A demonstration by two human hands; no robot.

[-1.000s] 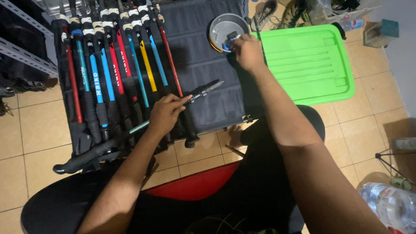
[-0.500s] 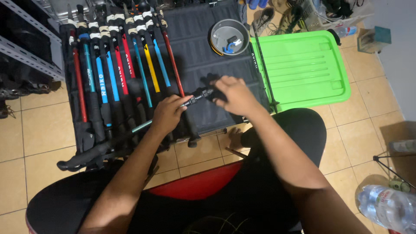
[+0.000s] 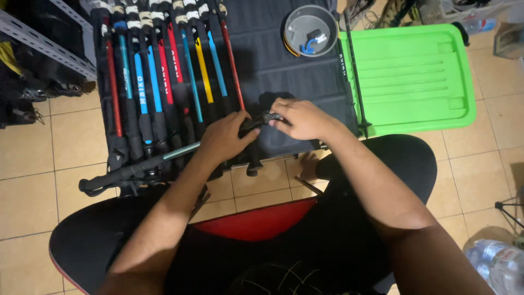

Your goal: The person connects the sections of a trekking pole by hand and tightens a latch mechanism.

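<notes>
My left hand [image 3: 224, 136] grips a trekking pole [image 3: 136, 168] that lies across my lap, its black handle out to the left and its teal shaft running under the hand. My right hand [image 3: 303, 117] is closed on the black end part of that pole [image 3: 262, 119], just right of my left hand. Both hands work over a dark padded mat [image 3: 273, 60]. A row of several poles [image 3: 164, 71] with red, blue, teal and yellow shafts lies side by side on the mat's left half.
A round grey bowl [image 3: 311, 22] with small blue and white parts stands at the mat's far edge. A bright green plastic tray [image 3: 415, 76] lies to the right, one thin black pole [image 3: 352, 71] along its left side. A water bottle [image 3: 499, 262] lies bottom right. Metal shelving [image 3: 38, 38] stands left.
My right hand left the grey bowl and came down to the pole's end beside my left hand. The left hand kept its hold on the pole.
</notes>
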